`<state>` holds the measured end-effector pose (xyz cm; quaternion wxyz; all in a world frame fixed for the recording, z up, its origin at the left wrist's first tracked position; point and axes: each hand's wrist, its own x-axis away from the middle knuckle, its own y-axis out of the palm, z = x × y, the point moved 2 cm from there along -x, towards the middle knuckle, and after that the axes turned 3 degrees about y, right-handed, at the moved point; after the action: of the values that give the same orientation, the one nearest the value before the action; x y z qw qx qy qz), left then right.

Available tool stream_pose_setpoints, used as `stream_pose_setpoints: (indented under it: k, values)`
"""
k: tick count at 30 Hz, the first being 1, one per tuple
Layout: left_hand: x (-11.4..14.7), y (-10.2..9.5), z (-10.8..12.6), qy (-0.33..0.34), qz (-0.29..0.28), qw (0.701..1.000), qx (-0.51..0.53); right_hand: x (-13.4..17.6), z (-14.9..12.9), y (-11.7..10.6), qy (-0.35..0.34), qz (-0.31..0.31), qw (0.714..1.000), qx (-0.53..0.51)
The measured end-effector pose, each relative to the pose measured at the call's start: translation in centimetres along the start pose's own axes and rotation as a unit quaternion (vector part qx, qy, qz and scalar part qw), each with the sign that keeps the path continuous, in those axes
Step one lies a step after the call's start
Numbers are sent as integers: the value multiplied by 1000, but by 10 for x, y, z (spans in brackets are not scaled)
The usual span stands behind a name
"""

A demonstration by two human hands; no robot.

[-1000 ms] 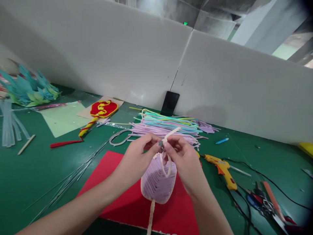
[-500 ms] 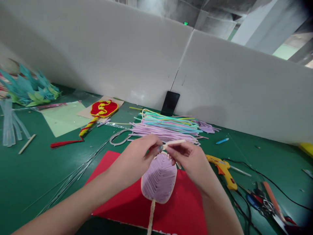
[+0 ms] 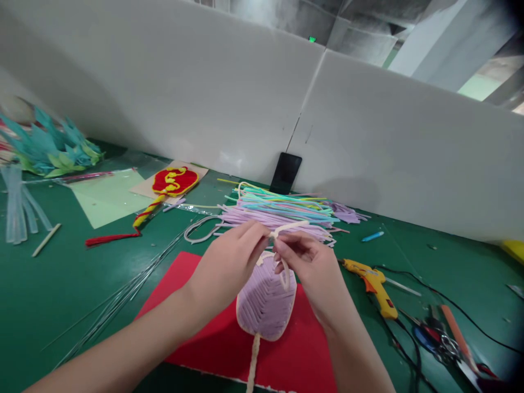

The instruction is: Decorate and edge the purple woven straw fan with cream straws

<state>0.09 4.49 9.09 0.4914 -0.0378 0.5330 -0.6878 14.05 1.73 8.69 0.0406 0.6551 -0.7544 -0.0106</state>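
A cream pipe cleaner [image 3: 293, 224] is pinched between the fingertips of both my hands, bent and crossed over itself, with a loose curl hanging under the right fingers. My left hand [image 3: 229, 267] grips it from the left, thumb mostly hidden. On the other side my right hand [image 3: 313, 267] holds it between thumb and forefinger. Just below lies a lilac pipe-cleaner fan [image 3: 266, 303] with a cream edge and a twisted cream handle [image 3: 254, 360]. Its top is partly covered by my hands. Under the fan is a red sheet [image 3: 305, 344].
Behind my hands lies a pile of pastel pipe cleaners [image 3: 282, 204], with a black phone [image 3: 285, 173] leaning on the partition. A yellow glue gun [image 3: 374, 286] and scissors [image 3: 446, 346] lie right. At left are thin wires [image 3: 126, 289] and a red-and-yellow fan [image 3: 174, 182].
Both hands have lifted slightly off the fan's top edge with the cream pipe cleaner. Its hanging end now shows as a curl in front of the fan.
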Motion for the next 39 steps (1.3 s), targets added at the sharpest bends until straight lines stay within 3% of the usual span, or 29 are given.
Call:
stream_pose_setpoints:
  k: [5, 10, 12, 15, 18, 23, 28, 35, 39]
  values:
    - [1, 0, 2, 33, -3, 998, -62, 1, -3, -1, -3, 7, 998, 55]
    - [-4, -6, -1, -43, -10, 993, 111, 1, -6, -6, -17, -3, 992, 122]
    - [-7, -7, -3, -40, -7, 985, 169, 0, -6, -6, -15, -27, 988, 149]
    - [-9, -8, -6, -44, -2, 976, 215, 1, -6, -6, -23, -48, 985, 163]
    - [-9, -8, -8, -99, 9, 965, 244, 1, -7, -4, -30, -41, 986, 158]
    - [-7, -11, -3, -145, 76, 962, 220, 3, -10, -2, -30, -29, 989, 141]
    - [-3, -10, -1, -114, 111, 971, 178, 2, -8, -1, -31, -36, 991, 128]
    - [2, -2, -4, -143, 118, 968, 167, 5, -5, 6, -24, -19, 992, 123]
    - [-2, -2, -3, -153, 99, 957, 226, 6, -5, 7, -19, -26, 991, 127]
